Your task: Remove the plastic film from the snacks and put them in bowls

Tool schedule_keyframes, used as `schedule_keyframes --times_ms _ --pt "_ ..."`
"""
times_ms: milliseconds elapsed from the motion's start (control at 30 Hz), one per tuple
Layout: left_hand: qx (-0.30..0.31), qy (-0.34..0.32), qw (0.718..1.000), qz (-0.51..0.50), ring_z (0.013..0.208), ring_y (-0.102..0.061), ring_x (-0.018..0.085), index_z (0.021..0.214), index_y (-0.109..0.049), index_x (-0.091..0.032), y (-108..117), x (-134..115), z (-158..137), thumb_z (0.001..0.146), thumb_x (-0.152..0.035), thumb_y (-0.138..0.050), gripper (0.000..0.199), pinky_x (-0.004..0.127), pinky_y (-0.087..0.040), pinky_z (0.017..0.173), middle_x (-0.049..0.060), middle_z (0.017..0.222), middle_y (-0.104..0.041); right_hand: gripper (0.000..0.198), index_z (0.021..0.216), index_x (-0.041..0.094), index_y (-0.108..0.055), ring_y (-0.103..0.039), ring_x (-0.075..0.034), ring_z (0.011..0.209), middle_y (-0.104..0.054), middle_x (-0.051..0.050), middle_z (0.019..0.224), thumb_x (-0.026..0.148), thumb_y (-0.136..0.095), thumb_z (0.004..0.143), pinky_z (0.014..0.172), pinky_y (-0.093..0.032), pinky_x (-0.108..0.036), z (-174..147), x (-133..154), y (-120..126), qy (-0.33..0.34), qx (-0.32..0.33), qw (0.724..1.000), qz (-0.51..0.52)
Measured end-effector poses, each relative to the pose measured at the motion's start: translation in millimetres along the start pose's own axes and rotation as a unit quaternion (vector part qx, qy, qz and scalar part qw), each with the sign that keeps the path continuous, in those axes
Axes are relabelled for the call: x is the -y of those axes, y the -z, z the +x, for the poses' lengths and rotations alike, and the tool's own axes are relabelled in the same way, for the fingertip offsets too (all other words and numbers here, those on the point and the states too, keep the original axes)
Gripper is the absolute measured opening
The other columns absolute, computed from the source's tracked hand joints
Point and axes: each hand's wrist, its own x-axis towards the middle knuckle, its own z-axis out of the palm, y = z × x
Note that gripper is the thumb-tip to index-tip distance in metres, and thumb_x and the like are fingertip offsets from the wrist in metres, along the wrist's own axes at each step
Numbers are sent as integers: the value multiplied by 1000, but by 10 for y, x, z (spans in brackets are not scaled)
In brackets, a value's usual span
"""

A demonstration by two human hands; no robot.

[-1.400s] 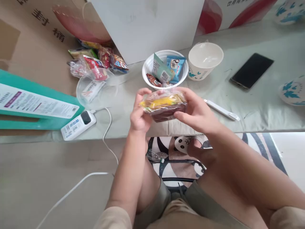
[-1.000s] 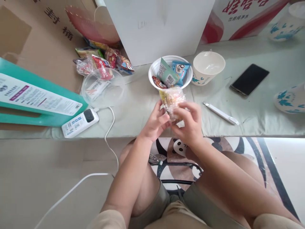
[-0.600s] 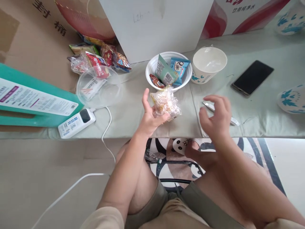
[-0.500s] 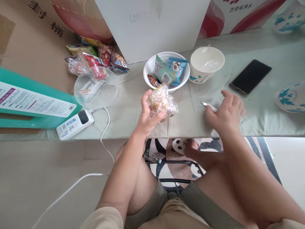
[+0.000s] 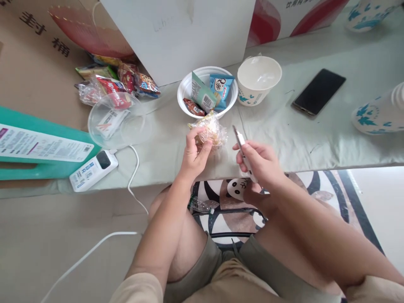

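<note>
My left hand [image 5: 193, 158] is closed around a snack packet [image 5: 212, 129] in crinkled clear wrapping with yellowish contents, held at the near rim of a white bowl [image 5: 182, 99]. In that bowl lie a green packet [image 5: 201, 91], a blue packet [image 5: 221, 87] and a small brown-red packet [image 5: 193, 107]. My right hand [image 5: 259, 163] grips a slim white utility knife [image 5: 242, 145], its narrow metal tip pointing up and away from me. A gap separates the knife from the packet. The fingers cover part of its handle.
Behind stand a white paper tub [image 5: 257, 82] and a white box [image 5: 176, 38]. A phone [image 5: 319, 91] and paper cups [image 5: 378, 111] lie to the right. On the left are a clear plastic bowl [image 5: 94, 122], snack packets [image 5: 126, 78], a power strip [image 5: 93, 170] and a green container [image 5: 47, 143].
My right hand has picked up the utility knife from the table and brought it left, towards the packet. The left hand still holds the snack packet. The view has shifted slightly.
</note>
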Motion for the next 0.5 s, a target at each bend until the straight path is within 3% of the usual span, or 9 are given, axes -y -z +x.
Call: schedule_keyframes --times_ms 133,233,333,500 --pt "28 -40 998 27 85 -60 15 117 -55 -31 -42 55 -24 96 -57 -62 34 31 -49 82 2 108 -63 46 76 18 -62 -46 -6 45 -58 2 61 63 -65 85 44 -37 -21 38 36 -215 -3 33 996 81" --pt "48 -104 991 63 82 -59 14 115 -56 -31 -49 100 -27 98 -48 -62 25 29 -48 80 0 102 -63 47 76 17 -65 -49 -7 46 -60 1 61 63 -67 83 45 -39 -21 108 18 -245 -19 35 996 79" --pt "25 -173 981 81 87 -61 13 118 -54 -32 -59 127 -24 101 -41 -61 21 27 -48 81 0 104 -62 47 78 16 -67 -52 -7 48 -62 -1 64 63 -66 83 46 -41 -21 147 -17 -244 -39 43 997 52" --pt "-63 -124 990 12 78 -58 10 119 -50 -33 -29 91 15 100 -46 -61 26 24 -49 73 0 105 -58 42 76 17 -65 -56 -10 55 -66 -2 70 56 -57 91 54 -45 -24 100 -95 -242 -40 73 995 -52"
